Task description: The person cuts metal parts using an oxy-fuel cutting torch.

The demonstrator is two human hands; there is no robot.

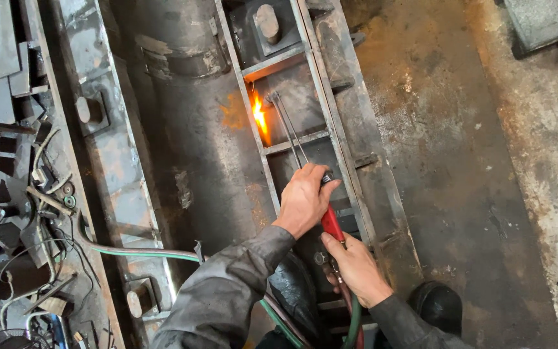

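both hands grip a cutting torch (305, 168), its flame (260, 118) on a steel frame (330, 123).
left hand (305, 200) wraps the forward neck, right hand (356, 268) closes on the red handle; keeping the tip steady along the bar looks best. rusty floor (460, 161) right, scrap pile (14, 213) left, green hose (143, 253) trailing.

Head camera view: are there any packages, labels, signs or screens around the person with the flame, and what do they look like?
None that can be made out: no package, label, sign or screen shows.
What is there instead:
Cutting torch: thin metal tubes with a red handle, held in the left hand and the right hand, orange flame at its tip.
Steel frame: grey, rusty, ladder-shaped.
Green hose: runs leftward across the frame.
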